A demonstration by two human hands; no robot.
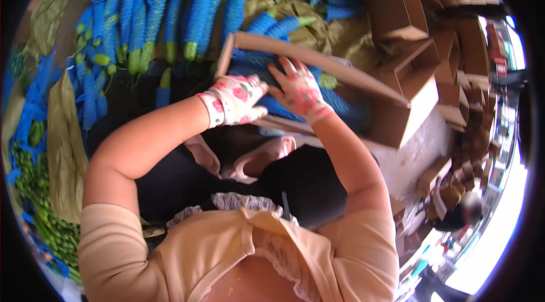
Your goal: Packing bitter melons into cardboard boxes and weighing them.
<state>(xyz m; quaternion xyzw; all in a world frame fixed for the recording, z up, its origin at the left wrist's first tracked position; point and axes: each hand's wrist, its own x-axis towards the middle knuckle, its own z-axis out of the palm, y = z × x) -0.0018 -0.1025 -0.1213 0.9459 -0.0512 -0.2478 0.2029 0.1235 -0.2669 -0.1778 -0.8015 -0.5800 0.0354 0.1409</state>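
An open cardboard box [326,64] stands tilted in front of me, with long green vegetables in blue foam-net sleeves [336,100] lying inside it. My left hand [237,99], in a white glove with red flowers, is at the box's left end, its fingers stretched out and the thumb apart. Wearing a matching glove, my right hand [299,87] lies with spread fingers on the sleeved vegetables in the box. Neither hand is closed around anything that I can see. The palms and what they touch underneath are hidden.
Beyond the box lies a heap of blue-sleeved vegetables [198,18], with brown wrapping [335,32] beside it. More open cartons [394,4] stand at the right. Loose green vegetables [48,211] lie at the left. A person [457,211] is farther off at the right.
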